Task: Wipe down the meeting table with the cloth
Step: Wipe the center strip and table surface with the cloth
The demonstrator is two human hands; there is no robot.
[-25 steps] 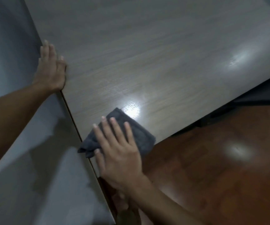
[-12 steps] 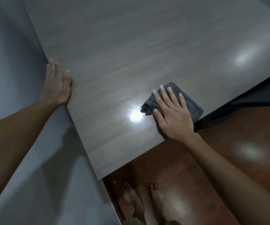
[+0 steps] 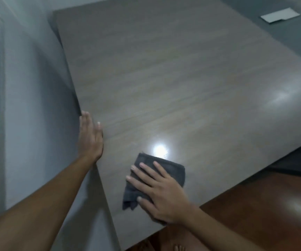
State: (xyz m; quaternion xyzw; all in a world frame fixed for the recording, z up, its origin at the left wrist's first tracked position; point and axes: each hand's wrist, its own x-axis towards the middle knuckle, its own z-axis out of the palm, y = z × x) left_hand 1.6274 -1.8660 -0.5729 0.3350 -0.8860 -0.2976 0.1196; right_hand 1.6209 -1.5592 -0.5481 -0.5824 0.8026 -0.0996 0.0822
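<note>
The desk (image 3: 173, 78), a wide top of pale wood grain, is seen standing against a grey wall (image 3: 28, 105). Beside the desk's near edge a reddish-brown floor (image 3: 263, 214) is seen. A dark grey cloth (image 3: 171, 168) is laid flat on the desk near its front corner. The right hand (image 3: 161, 194) is pressed on the cloth with fingers spread and straight. The left hand (image 3: 90, 136) is rested flat, fingers straight, on the desk's wall-side edge.

Cloth (image 3: 171, 171) under right hand (image 3: 161, 198): shifted from the table's (image 3: 182, 78) near edge back toward its left edge. Left hand (image 3: 90, 138): unmoved.
</note>
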